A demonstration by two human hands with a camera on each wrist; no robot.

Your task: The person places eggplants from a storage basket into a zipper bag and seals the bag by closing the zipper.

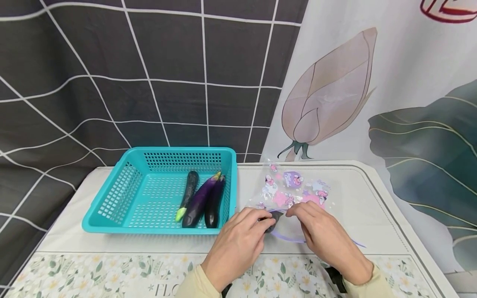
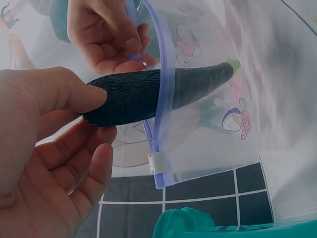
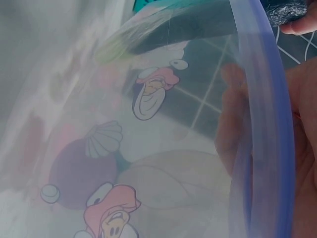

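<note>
My left hand [image 1: 238, 238] pinches the blunt end of a dark, wrinkled eggplant [image 2: 126, 96] between thumb and fingers. The eggplant's pale green tip lies inside a clear zip bag [image 1: 294, 188] printed with pink and purple cartoon figures, while its thick end sticks out of the mouth. In the left wrist view, a white slider [image 2: 157, 162] sits at one end of the bag's purple zip strip [image 2: 166, 94]. My right hand [image 1: 328, 234] grips the edge of the bag's mouth with thumb and fingertips, seen partly through the plastic in the right wrist view.
To the left stands a turquoise basket [image 1: 121, 190] holding three eggplants: a wrinkled one [image 1: 191, 186], a purple one [image 1: 199, 203] and a glossy black one [image 1: 215, 203]. A pale cloth with a floral band [image 1: 123, 267] covers the table. Curtains [image 1: 179, 103] hang behind it.
</note>
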